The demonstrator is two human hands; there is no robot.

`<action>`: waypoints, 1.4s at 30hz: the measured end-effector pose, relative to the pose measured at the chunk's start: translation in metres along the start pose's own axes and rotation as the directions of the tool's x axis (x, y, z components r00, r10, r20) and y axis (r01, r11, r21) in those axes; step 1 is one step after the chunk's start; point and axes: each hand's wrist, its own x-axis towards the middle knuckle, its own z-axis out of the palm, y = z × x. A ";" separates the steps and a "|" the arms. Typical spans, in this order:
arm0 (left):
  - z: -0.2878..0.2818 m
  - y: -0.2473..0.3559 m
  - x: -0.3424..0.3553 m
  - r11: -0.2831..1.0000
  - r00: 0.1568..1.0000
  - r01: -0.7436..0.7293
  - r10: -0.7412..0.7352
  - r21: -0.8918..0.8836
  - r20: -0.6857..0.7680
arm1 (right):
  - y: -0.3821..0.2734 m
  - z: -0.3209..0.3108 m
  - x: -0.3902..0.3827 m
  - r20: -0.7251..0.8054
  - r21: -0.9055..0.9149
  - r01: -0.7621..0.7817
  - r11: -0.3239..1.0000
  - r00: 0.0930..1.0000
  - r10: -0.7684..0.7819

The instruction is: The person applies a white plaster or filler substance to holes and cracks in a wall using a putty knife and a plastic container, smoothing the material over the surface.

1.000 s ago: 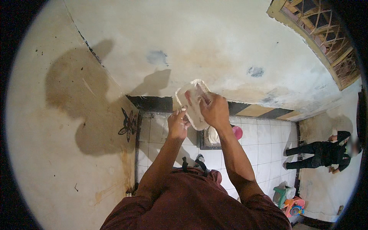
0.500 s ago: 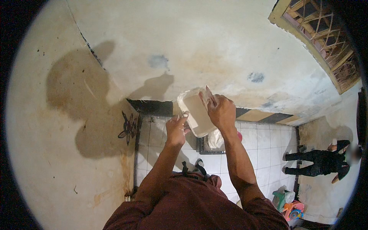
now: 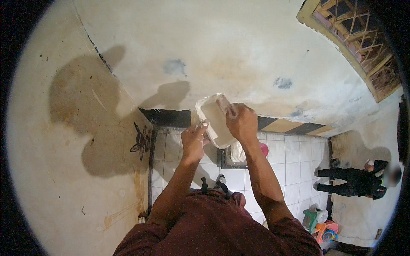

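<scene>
A rectangular pale tub (image 3: pixel 223 130), its rim smeared white, is held tilted in front of the wall. My left hand (image 3: pixel 194 143) grips its left side, thumb over the rim and white smears on the fingertips. My right hand (image 3: pixel 241 123) is closed around a white-smeared hand tool (image 3: pixel 222 104), whose end lies at the tub's upper part. The fist hides most of that tool, so its exact kind does not show. Pale material coats the inside of the tub.
Below the tub, a dark-edged tray (image 3: pixel 233 165) on the tiled floor (image 3: pixel 288 170) holds a white bundle (image 3: pixel 237 152). A pink round object (image 3: pixel 264 149) is beside it. Another person (image 3: pixel 354 181) stands at right, near a green and an orange item (image 3: pixel 326 230).
The tool end has dropped from above the tub's rim to within its outline, as my right hand shifted slightly left. The other person's arm has moved.
</scene>
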 end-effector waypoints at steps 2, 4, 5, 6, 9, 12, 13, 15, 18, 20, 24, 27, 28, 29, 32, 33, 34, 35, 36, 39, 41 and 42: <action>-0.001 0.002 0.001 1.000 1.000 0.015 -0.015 0.004 0.005 | -0.003 -0.003 -0.003 0.022 0.010 -0.002 1.000 1.000 0.002; 0.000 0.007 -0.003 0.999 1.000 0.024 -0.024 0.033 0.005 | -0.006 -0.003 -0.002 0.043 0.020 -0.002 1.000 0.999 0.001; 0.002 0.010 -0.006 0.998 0.999 0.032 -0.033 0.063 0.008 | -0.006 -0.003 -0.001 0.004 0.027 0.024 0.999 1.000 -0.024; 0.003 0.011 -0.006 0.997 0.999 0.035 -0.036 0.065 0.011 | -0.007 -0.003 -0.001 -0.035 0.033 0.050 0.998 0.998 -0.049; 0.003 0.014 -0.005 0.998 0.999 0.007 -0.010 0.062 0.049 | -0.020 -0.002 -0.006 0.004 0.065 0.179 0.982 0.984 -0.179; 0.000 0.014 -0.004 1.000 0.998 -0.013 0.011 0.028 0.058 | -0.022 -0.011 0.001 0.072 0.031 0.090 0.995 0.993 -0.092; 0.000 0.015 -0.006 0.997 0.998 0.007 -0.011 0.074 0.059 | -0.021 -0.012 0.003 0.095 -0.004 0.022 1.000 0.995 -0.022; -0.001 0.014 -0.006 0.992 0.997 0.029 -0.037 0.127 0.062 | -0.018 -0.005 0.000 0.087 0.046 0.078 0.996 0.993 -0.082; -0.001 0.013 -0.004 0.994 0.998 0.002 -0.008 0.113 0.055 | -0.023 -0.002 -0.001 0.080 0.120 0.142 0.983 0.985 -0.152; 0.001 0.016 -0.007 0.999 0.998 0.015 -0.012 -0.044 0.059 | -0.023 -0.001 -0.001 0.082 0.145 0.145 0.979 0.984 -0.158; 0.001 0.016 -0.009 0.999 0.999 0.007 -0.006 -0.031 0.033 | -0.010 -0.004 0.008 0.060 0.027 -0.012 1.000 0.998 0.010; 0.000 0.013 -0.006 0.997 0.996 -0.057 0.053 0.054 0.075 | -0.003 -0.004 0.009 0.047 0.020 -0.085 0.996 0.995 0.084; 0.002 0.014 -0.008 0.995 0.996 -0.042 0.036 0.085 0.079 | -0.004 -0.002 0.006 0.023 0.022 -0.024 0.999 0.999 0.024; 0.003 0.016 -0.010 0.993 0.997 -0.027 0.018 0.118 0.078 | -0.007 0.000 0.003 0.001 0.026 0.036 0.999 0.999 -0.036; -0.004 0.010 -0.001 0.995 0.999 -0.038 0.035 0.094 0.036 | -0.017 0.001 0.001 0.007 0.065 0.056 0.996 0.998 -0.056; -0.005 0.010 -0.001 0.995 0.999 -0.037 0.033 0.098 0.038 | -0.017 -0.001 0.000 0.005 0.065 0.052 0.997 0.999 -0.052; -0.007 0.011 -0.002 0.995 0.998 -0.035 0.030 0.097 0.052 | -0.015 -0.003 0.000 0.028 0.067 0.061 0.996 0.998 -0.063; -0.006 0.011 -0.002 0.995 0.997 -0.035 0.029 0.091 0.065 | -0.014 -0.004 0.001 0.051 0.068 0.074 0.995 0.996 -0.078; -0.003 0.012 -0.003 0.995 0.997 -0.036 0.030 0.090 0.066 | -0.014 -0.003 0.001 0.050 0.067 0.076 0.995 0.996 -0.079; 0.000 0.011 -0.004 0.995 0.999 -0.033 0.029 0.093 0.041 | -0.015 0.001 0.000 0.049 0.106 0.182 0.978 0.981 -0.188; -0.003 0.009 -0.003 0.998 0.999 -0.012 0.010 0.055 0.047 | -0.009 0.001 0.004 0.120 0.016 0.098 0.995 0.988 -0.100; -0.004 0.009 -0.004 0.998 0.999 -0.013 0.010 0.055 0.045 | -0.005 -0.002 0.006 0.121 0.018 0.099 0.995 0.988 -0.100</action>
